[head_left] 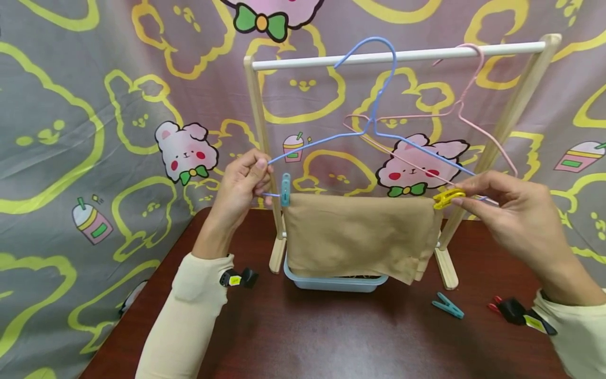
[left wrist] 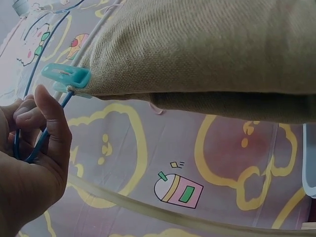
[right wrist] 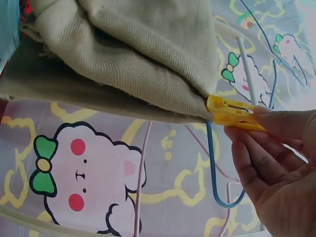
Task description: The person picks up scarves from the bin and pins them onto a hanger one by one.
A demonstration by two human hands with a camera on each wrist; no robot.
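Tan cloth (head_left: 355, 237) hangs folded over the lower bar of a blue hanger (head_left: 373, 123) in the head view, between the person's two hands. The left hand (head_left: 243, 181) grips the hanger's left end, just beside a teal clip (head_left: 285, 190) set upright on the cloth's upper corner. The right hand (head_left: 525, 221) pinches a yellow clip (head_left: 448, 198) at the opposite corner. A pink hanger (head_left: 460, 103) hangs from the white bar (head_left: 303, 62) of a wooden rack (head_left: 521, 113) behind. Below the cloth, a pale blue tray (head_left: 331, 285) sits on the dark red tabletop (head_left: 331, 326), with a loose teal clothespin (head_left: 447, 306) to its right.

The left wrist view shows the left hand's fingers curled round the blue wire, near the teal clip but apart from it.

In the right wrist view, thumb and fingers squeeze the yellow clip; its nose meets the cloth's corner, and the hanger's rounded end loops below.
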